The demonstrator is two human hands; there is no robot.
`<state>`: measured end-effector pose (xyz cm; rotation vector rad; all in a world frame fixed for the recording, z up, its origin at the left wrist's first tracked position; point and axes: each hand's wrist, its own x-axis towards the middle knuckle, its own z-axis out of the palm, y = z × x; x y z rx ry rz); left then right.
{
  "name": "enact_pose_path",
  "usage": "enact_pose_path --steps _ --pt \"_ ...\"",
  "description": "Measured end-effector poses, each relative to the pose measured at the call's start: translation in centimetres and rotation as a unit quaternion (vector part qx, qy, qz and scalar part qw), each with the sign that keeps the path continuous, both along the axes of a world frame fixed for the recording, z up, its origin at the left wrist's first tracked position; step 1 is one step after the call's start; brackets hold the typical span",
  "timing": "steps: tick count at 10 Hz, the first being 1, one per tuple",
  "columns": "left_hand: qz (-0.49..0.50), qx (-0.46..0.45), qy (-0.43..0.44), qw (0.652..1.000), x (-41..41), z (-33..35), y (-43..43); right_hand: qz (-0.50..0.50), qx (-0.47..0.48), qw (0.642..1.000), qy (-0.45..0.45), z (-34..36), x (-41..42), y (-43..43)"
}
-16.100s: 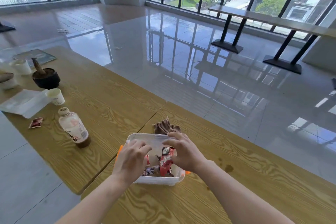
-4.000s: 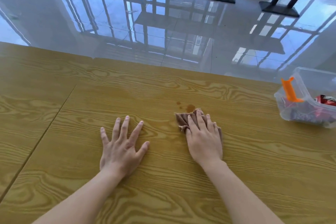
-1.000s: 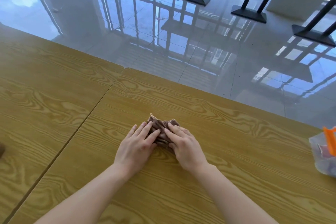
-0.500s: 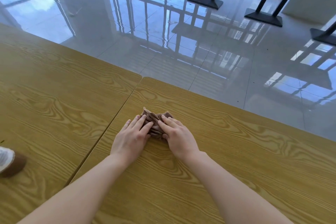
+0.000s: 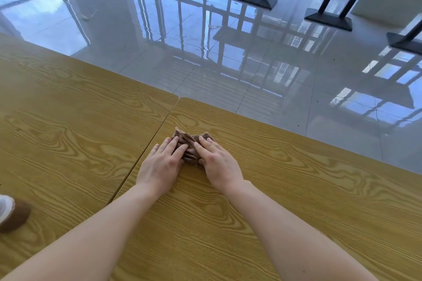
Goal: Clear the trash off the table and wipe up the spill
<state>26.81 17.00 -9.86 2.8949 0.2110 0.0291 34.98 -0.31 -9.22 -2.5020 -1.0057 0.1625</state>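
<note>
head view, bunched brown cloth lying crosswise, both hands pressing

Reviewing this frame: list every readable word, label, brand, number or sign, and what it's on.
None can be read.
Bottle at the left edge: only its cap end shows, no label in view.
Brown cloth under the left hand and right hand: no tag or print visible.
Wooden table: bare wood grain, no markings.

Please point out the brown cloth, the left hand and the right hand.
Brown ribbed cloth (image 5: 186,141): head view, bunched upper fold.
Left hand (image 5: 159,164): head view, back of hand.
Right hand (image 5: 220,162): head view, back of hand.
</note>
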Motion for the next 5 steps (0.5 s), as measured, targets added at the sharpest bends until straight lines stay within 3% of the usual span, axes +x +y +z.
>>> enact_pose_path --steps 5 --pt "0.025 -0.034 0.085 0.995 0.5 2.6 -0.6 -0.015 -0.032 0.998 0.058 1.8 -1.0 -0.4"
